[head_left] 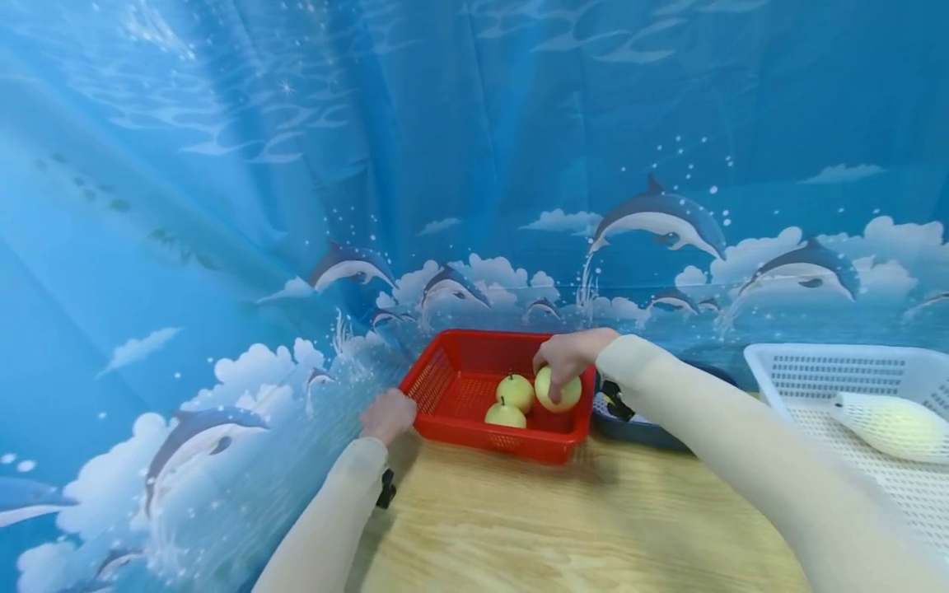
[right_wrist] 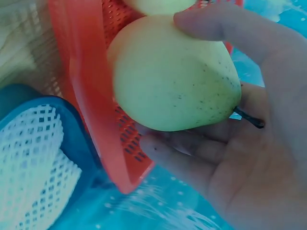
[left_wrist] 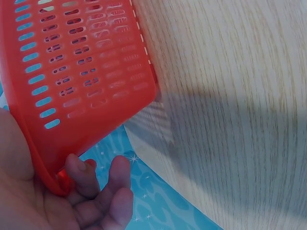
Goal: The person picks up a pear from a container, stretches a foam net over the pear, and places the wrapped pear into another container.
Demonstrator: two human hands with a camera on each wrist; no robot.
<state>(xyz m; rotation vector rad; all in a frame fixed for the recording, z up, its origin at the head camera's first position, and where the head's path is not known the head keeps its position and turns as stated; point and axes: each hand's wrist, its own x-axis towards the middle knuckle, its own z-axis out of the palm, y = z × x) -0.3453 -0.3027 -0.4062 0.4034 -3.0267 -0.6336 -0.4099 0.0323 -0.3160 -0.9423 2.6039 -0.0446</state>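
My right hand (head_left: 571,354) holds a yellow-green pear (right_wrist: 177,76) between thumb and fingers, its dark stem pointing toward the palm. That pear is over the right end of a red plastic basket (head_left: 482,438). Two more pears, one behind (head_left: 515,392) and one in front (head_left: 506,414), lie inside the basket with their stems up. At the basket's left end, my left hand (head_left: 388,416) grips the rim. The left wrist view shows the fingers (left_wrist: 86,177) curled under the corner of the rim.
Right of the red basket stands a dark blue basin (head_left: 645,434), partly hidden by my right arm, with white foam netting (right_wrist: 29,167) in it. Farther right, a white basket (head_left: 838,379) holds a netted pear (head_left: 900,428). A dolphin-print curtain (head_left: 474,206) hangs behind the wooden table (head_left: 504,519).
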